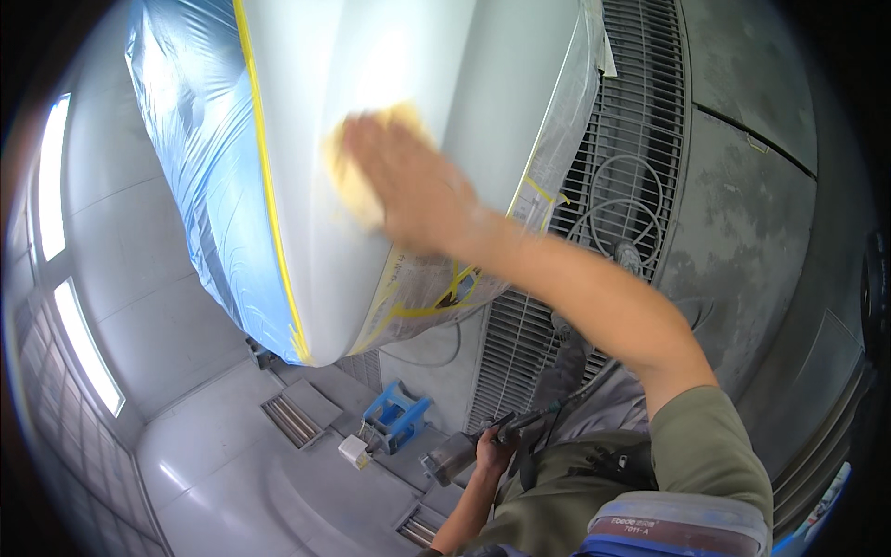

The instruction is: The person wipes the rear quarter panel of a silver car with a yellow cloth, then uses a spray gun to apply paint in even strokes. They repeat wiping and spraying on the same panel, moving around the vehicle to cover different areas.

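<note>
The head view showed a yellow cloth (pixel 355 193) lying against a pale, curved panel (pixel 501 70), directly beneath the person's right hand (pixel 408 181). That hand was stretched out nearly flat over the cloth, its fingers extended and blurred; whether they pinched the fabric or merely pressed it could not be told. The left hand (pixel 496 452), well apart and lower, near the person's waist, was curled closed around a spray gun (pixel 509 430). Lettering was printed on a clear plastic piece (pixel 673 512) with a dark label at the lower edge, just in front of the olive-green shirt (pixel 701 446), and fainter marks ran along the clear film (pixel 568 121) covering the panel's right side, too small to make out. A grey cup (pixel 449 460) was attached to the spray gun, its contents hidden from view. Blue plastic sheeting (pixel 200 167) draped the panel's left side, edged by a strip of yellow tape (pixel 264 176). On the floor beyond the left hand stood a blue stool (pixel 397 415) with a small whitish box (pixel 355 452) beside it; any contents of the box could not be seen. A pale looped hose (pixel 661 200) lay over the floor grating (pixel 640 74) to the right.
</note>
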{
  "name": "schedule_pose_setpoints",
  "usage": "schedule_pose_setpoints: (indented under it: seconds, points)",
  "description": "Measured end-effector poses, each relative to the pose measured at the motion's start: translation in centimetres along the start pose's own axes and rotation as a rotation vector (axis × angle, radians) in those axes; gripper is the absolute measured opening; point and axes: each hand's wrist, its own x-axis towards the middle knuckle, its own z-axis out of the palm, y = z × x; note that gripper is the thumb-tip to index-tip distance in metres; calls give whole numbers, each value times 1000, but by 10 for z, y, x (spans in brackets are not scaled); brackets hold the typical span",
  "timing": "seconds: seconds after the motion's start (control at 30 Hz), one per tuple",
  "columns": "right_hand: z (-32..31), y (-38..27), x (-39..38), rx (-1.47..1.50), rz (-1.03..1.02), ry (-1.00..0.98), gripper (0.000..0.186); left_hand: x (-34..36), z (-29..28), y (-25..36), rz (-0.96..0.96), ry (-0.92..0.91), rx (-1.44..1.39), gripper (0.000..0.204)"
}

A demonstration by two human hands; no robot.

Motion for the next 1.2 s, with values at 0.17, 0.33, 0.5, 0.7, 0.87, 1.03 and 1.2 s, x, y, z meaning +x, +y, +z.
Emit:
schedule_pose_setpoints:
  seconds: [0.17,0.33,0.5,0.7,0.87,1.03,1.2]
  points:
    - [-3,-10,6,146,40,179,87,9,-12,1,80,-103,164,31]
    - [-9,-56,-44,307,-207,39,82,27,-32,11,-66,-113,42,33]
    - [-25,-59,-127,915,-132,-169,77,16,-23,8,187,-131,460,39]
    - [-39,-35,-207,1747,337,-470,65,-7,9,4,-16,-18,189,35]
    - [-52,-9,-231,1994,507,-539,51,5,7,-16,85,-59,314,37]
    - [-72,13,-237,1770,745,-807,47,23,8,-48,169,-197,616,39]
    - [-96,13,-242,1899,780,-835,47,16,39,-83,96,-202,195,37]
